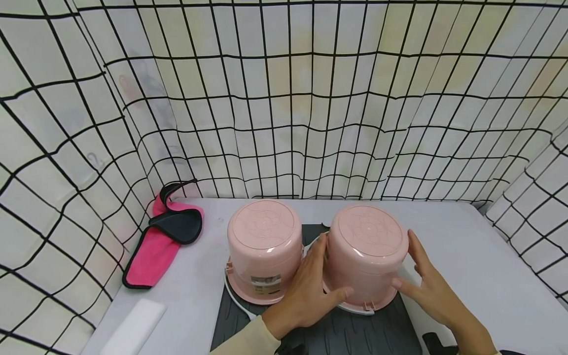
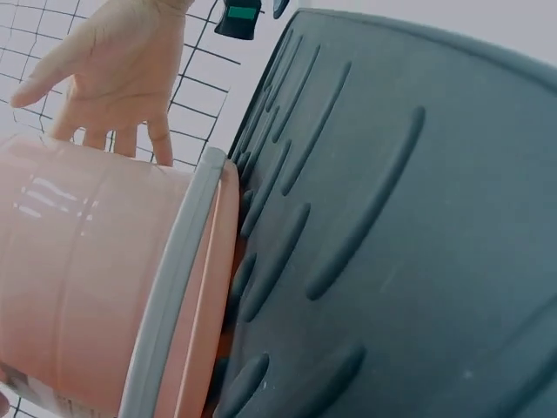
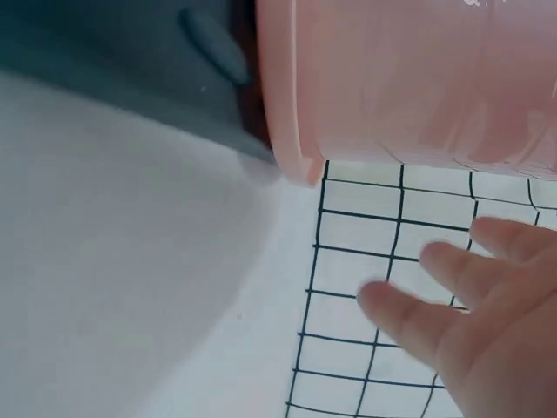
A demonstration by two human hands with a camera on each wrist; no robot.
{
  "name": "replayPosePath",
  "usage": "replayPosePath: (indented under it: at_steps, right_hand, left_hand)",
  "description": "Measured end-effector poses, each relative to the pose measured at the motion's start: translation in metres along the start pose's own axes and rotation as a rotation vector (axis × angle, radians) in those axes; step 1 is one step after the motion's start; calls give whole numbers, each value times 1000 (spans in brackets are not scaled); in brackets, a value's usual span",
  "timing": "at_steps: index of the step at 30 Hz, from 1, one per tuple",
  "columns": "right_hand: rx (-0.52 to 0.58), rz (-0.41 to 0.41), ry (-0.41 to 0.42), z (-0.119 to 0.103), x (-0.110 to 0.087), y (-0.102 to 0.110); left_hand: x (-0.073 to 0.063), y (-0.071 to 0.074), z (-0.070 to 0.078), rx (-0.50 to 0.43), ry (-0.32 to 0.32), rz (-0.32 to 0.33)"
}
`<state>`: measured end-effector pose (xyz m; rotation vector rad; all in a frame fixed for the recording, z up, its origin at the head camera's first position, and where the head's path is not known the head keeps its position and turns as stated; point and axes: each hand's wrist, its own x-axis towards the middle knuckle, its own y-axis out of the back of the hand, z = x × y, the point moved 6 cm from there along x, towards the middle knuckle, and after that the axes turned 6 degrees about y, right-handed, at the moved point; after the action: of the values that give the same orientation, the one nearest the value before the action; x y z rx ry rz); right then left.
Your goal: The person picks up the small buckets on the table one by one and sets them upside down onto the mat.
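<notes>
Two pink plastic buckets stand upside down, side by side, on a dark ridged mat (image 1: 377, 337). My left hand (image 1: 306, 291) lies between them, its extended fingers along the left side of the right bucket (image 1: 366, 246) and its thumb across the front. On the other side, my right hand (image 1: 423, 278) has its fingers spread, with the fingertips close to the bucket's wall. The left bucket (image 1: 265, 231) bears a label low on its front. In the left wrist view, the right bucket's light grey handle (image 2: 170, 287) runs along its rim, beside the mat.
A pink and black fabric piece (image 1: 161, 241) lies at the left of the white table (image 1: 479, 256). A white block (image 1: 133, 328) sits nearer, at the front left. Black netting (image 1: 290, 93) over pale walls encloses the back and sides.
</notes>
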<state>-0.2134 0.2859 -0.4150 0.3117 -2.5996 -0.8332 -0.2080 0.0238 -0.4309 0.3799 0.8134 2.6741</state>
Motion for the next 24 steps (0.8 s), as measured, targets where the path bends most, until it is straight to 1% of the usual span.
replayPosePath:
  at_steps: [3, 5, 10, 13, 20, 24]
  right_hand:
    - [-27, 11, -16, -2, -6, 4]
    - [-49, 12, -23, -3, -9, 5]
    - [-107, 7, -15, -3, -19, 6]
    - [-132, 11, 2, -3, -25, 6]
    - [-217, 32, 39, -1, -36, 6]
    - [-261, 51, 63, -1, -40, 8]
  left_hand:
    - [-6, 1, 3, 16, -25, -26]
    - [-10, 1, 3, 44, -42, -39]
    - [-18, -2, 6, 107, -91, -69]
    - [-22, -2, 8, 118, -111, -81]
    - [-35, 2, 10, 164, -109, -97]
    - [-40, 4, 10, 170, -111, -116]
